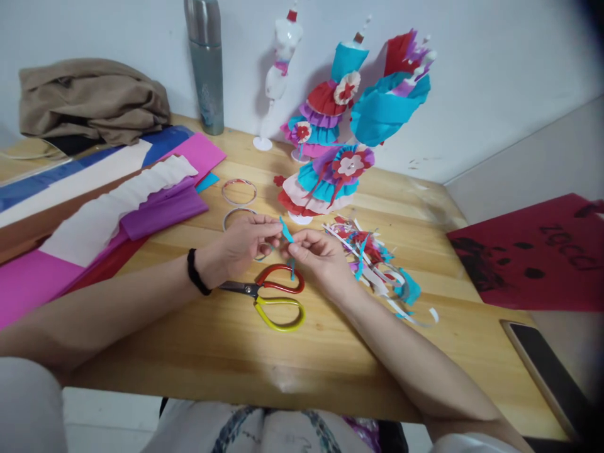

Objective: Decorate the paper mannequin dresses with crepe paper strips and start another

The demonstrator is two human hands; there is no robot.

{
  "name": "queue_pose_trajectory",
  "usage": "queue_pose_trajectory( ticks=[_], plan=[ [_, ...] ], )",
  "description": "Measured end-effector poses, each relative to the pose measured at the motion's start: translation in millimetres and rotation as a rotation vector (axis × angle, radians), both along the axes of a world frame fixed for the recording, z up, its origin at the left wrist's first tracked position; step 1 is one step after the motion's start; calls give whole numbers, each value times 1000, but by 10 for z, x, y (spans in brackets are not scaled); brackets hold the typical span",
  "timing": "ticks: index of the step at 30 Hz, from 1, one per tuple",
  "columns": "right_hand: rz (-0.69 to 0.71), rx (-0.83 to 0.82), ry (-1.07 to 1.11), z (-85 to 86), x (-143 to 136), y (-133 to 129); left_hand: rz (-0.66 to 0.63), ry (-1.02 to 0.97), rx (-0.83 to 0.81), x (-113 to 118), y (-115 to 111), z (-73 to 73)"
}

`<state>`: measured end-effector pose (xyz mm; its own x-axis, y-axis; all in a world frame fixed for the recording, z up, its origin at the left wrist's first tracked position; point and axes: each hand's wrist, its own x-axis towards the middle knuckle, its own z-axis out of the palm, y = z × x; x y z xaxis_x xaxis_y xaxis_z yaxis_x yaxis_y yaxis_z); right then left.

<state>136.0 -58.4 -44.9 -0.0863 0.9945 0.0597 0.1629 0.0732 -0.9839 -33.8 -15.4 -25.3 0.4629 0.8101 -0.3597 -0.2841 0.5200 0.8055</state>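
Note:
Between my two hands is a small strip of turquoise crepe paper (285,231). My left hand (248,244), with a black band on its wrist, pinches the strip's upper part. The fingers of my right hand (317,257) are closed on its lower part, and a thin tail hangs beneath them. Just below my hands, scissors (257,290) with one red and one yellow handle lie on the wooden table (226,358). Past my left hand lie two rolls of tape (239,192), the nearer one partly hidden by my fingers.
Small mannequins in ruffled paper dresses (325,179) stand at the back, beside a bare white mannequin (283,50). Paper scraps (372,258) lie right of my hands. Paper sheets (189,204), a flask (206,69) and brown cloth (89,97) occupy the left. A phone (542,371) rests at right.

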Motion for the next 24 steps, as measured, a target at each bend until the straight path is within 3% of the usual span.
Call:
queue_pose_trajectory(
  ticks=[3,5,8,10,12,16,19,24],
  plan=[
    [-135,425,-403,109,63,-27,104,62,56,-46,64,70],
    [2,563,-563,198,65,-91,169,93,157,-98,117,125],
    [440,440,-771,271,-2,-227,259,117,336,-173,172,207],
    [603,358,-951,268,-59,-305,286,124,382,-198,172,249],
    [659,322,-1049,248,-92,-352,264,116,365,-197,143,271],
    [699,301,-1037,268,-66,-354,151,81,191,-149,58,268],
    [763,270,-964,391,24,-305,93,40,117,-120,23,262],
    [816,127,-782,636,334,-176,100,34,82,-125,32,298]
  ],
)
